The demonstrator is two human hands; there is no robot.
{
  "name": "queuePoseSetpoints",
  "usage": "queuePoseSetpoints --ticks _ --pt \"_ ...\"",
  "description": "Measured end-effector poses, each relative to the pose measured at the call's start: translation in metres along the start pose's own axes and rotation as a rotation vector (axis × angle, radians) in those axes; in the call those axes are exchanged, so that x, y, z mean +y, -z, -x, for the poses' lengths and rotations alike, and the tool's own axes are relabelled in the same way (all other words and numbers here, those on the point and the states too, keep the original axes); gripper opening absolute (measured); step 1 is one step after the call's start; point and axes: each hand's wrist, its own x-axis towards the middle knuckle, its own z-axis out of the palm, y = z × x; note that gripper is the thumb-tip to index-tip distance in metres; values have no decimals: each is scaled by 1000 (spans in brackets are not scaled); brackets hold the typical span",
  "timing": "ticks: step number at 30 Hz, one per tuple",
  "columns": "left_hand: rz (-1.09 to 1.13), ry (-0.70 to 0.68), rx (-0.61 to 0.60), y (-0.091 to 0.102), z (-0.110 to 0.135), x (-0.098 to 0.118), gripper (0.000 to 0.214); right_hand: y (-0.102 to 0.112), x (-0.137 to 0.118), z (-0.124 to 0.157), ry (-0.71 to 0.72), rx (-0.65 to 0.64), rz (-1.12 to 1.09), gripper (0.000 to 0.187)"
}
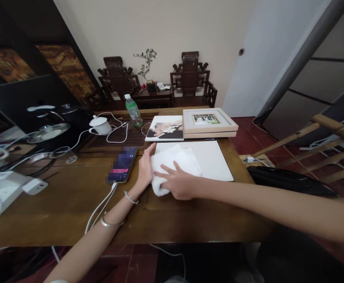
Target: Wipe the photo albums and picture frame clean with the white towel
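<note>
A white fluffy cloth, folded and bunched at its near left corner, lies over the left part of a flat white panel on the wooden table. My right hand is on the cloth, fingers spread over its top and pressing into it; the thumb's grip is partly hidden. My left hand stands on edge at the left side of the cloth and panel, fingers stretched out and together, touching that side. A silver bangle and a pale bracelet are on the left wrist.
Behind the panel lie a photo print and stacked pale frames. To the left are a phone on a charging cable, a green-labelled bottle, a lidded white cup, a glass pot and a power strip.
</note>
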Motion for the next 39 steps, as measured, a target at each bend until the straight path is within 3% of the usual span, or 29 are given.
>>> queuePoseSetpoints --ticks 2,5,9,15,19,23,27,33,36,39 --pt "-29 31 -12 -3 0 2 58 12 -6 17 11 -57 -55 38" --pt "-161 -23 -106 -10 2 4 52 30 0 39 -135 -137 -116 37" --pt "-327 -105 -230 -16 4 -4 47 36 32 47 -349 -71 -130 40" --pt "-470 -175 -327 -15 6 -11 44 33 79 -2 -488 51 -201 40" --pt "-490 -198 -339 -12 6 -7 45 45 91 -44 -431 77 -270 42" --pt "-482 -217 -328 -10 6 -7 43 50 95 -56 -354 111 -334 47" --pt "-488 -223 -336 -10 7 -10 45 48 110 -27 -373 143 -367 46" --pt "-490 -209 -339 -12 8 -12 44 28 133 59 -520 216 -319 49" --pt "-492 -203 -332 -13 8 -12 44 9 116 94 -533 194 -291 45" --pt "-504 -205 -336 -13 8 -12 44 -11 80 120 -474 172 -203 46"
